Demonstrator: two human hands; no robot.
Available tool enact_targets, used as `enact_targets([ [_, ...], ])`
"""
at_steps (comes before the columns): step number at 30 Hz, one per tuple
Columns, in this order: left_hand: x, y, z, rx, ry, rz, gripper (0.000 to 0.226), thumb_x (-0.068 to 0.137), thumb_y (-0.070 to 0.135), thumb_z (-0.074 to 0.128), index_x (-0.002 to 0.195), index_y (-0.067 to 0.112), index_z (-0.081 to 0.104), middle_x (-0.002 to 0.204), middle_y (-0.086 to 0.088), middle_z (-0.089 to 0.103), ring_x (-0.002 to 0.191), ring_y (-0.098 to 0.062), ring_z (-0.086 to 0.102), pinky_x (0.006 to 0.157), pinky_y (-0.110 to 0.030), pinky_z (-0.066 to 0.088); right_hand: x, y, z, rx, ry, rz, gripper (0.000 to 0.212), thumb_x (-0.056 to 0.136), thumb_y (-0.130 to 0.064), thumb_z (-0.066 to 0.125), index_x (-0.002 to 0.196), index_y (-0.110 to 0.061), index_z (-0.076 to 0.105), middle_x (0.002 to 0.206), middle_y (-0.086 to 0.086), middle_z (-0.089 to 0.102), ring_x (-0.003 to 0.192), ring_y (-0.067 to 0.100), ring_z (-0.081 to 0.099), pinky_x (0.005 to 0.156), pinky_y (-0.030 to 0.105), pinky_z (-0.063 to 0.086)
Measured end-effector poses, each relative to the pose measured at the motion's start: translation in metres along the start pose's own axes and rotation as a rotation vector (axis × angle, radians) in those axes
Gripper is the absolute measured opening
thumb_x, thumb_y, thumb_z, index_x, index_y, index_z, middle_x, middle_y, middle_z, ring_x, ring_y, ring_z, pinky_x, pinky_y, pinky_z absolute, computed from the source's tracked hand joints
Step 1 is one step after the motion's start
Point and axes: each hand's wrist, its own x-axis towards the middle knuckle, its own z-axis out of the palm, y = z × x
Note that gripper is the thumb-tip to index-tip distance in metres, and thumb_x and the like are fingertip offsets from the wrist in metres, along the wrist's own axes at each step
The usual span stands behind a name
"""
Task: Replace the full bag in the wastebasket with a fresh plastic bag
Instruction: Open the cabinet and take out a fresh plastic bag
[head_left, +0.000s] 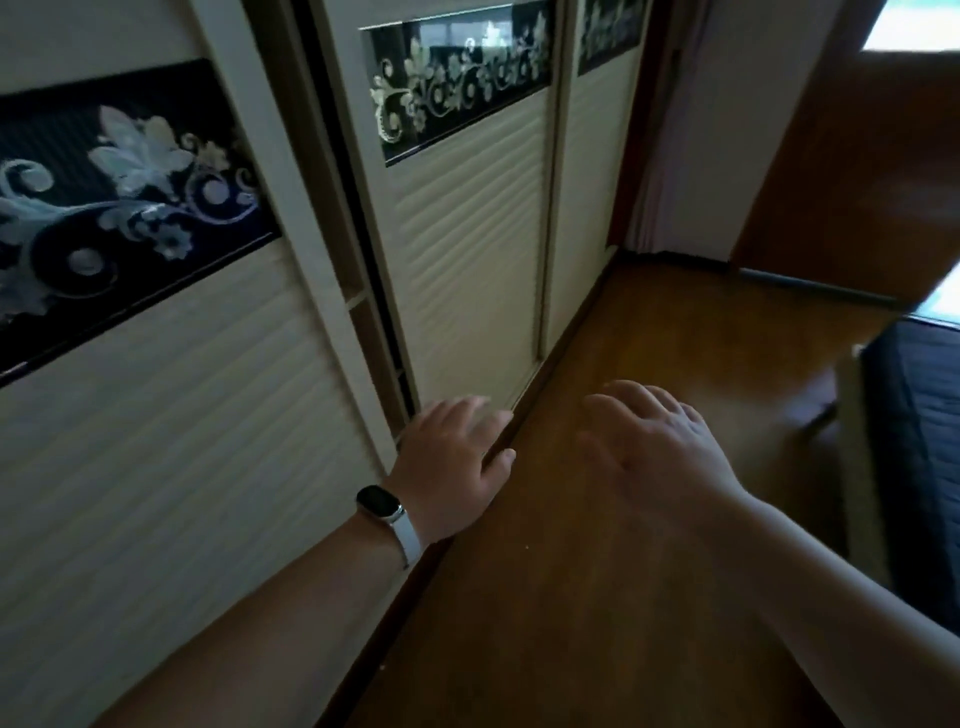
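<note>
No wastebasket and no plastic bag show in the head view. My left hand (454, 457) reaches forward, palm down, fingers spread and holding nothing; a white wristband with a dark screen (387, 512) sits on its wrist. It hovers beside the bottom edge of the sliding wardrobe doors. My right hand (657, 449) stretches out over the wooden floor, fingers apart and empty, slightly blurred.
Cream sliding wardrobe doors (467, 249) with dark floral glass bands fill the left, one gap between them partly open. Brown wooden floor (649, 332) runs ahead to a brown door (852, 171). A bed's dark edge (919, 441) stands at the right.
</note>
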Motion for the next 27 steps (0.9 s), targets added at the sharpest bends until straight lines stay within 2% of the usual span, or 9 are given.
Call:
enact_targets([
  [4,0.056,0.018,0.024,-0.046,-0.003,0.084,0.045,0.091,0.047,0.043,0.128,0.023,0.053,0.130,-0.005,0.055,0.119,-0.023,0.050,0.103,-0.045,0.035,0.014,0.048,-0.002,-0.011,0.006,0.063,0.055,0.088,-0.064,0.024,0.130,-0.038,0.047,0.136,-0.011,0.046,0.130,0.018,0.040,0.103,0.039,0.035],
  [9,0.126,0.043,0.054,-0.029,-0.004,0.097,0.046,0.090,0.047,0.044,0.127,0.023,0.055,0.131,-0.006,0.056,0.118,-0.024,0.051,0.103,-0.048,0.036,0.043,0.117,0.004,-0.025,0.013,0.077,0.045,0.094,-0.060,0.038,0.132,-0.037,0.045,0.139,-0.011,0.046,0.131,0.017,0.040,0.104,0.038,0.035],
  [15,0.217,0.098,0.083,0.000,-0.029,0.096,0.046,0.089,0.048,0.042,0.125,0.023,0.055,0.131,-0.005,0.056,0.118,-0.024,0.052,0.102,-0.048,0.037,0.083,0.217,-0.009,0.007,-0.008,0.061,0.055,0.091,-0.062,0.027,0.135,-0.034,0.044,0.141,-0.009,0.044,0.134,0.018,0.038,0.106,0.039,0.034],
  [20,0.289,0.137,0.099,0.044,0.017,0.116,0.044,0.090,0.047,0.044,0.125,0.022,0.055,0.131,-0.006,0.055,0.118,-0.025,0.052,0.101,-0.049,0.039,0.121,0.296,-0.022,-0.019,-0.006,0.032,0.052,0.093,-0.061,0.029,0.135,-0.035,0.043,0.141,-0.009,0.044,0.134,0.018,0.037,0.106,0.040,0.036],
  [27,0.358,0.148,0.123,0.129,0.021,0.167,0.043,0.090,0.045,0.045,0.124,0.021,0.056,0.129,-0.009,0.056,0.122,-0.027,0.051,0.103,-0.052,0.037,0.176,0.359,-0.027,-0.019,0.006,0.032,0.052,0.093,-0.063,0.029,0.137,-0.037,0.040,0.144,-0.009,0.041,0.137,0.018,0.034,0.108,0.040,0.032],
])
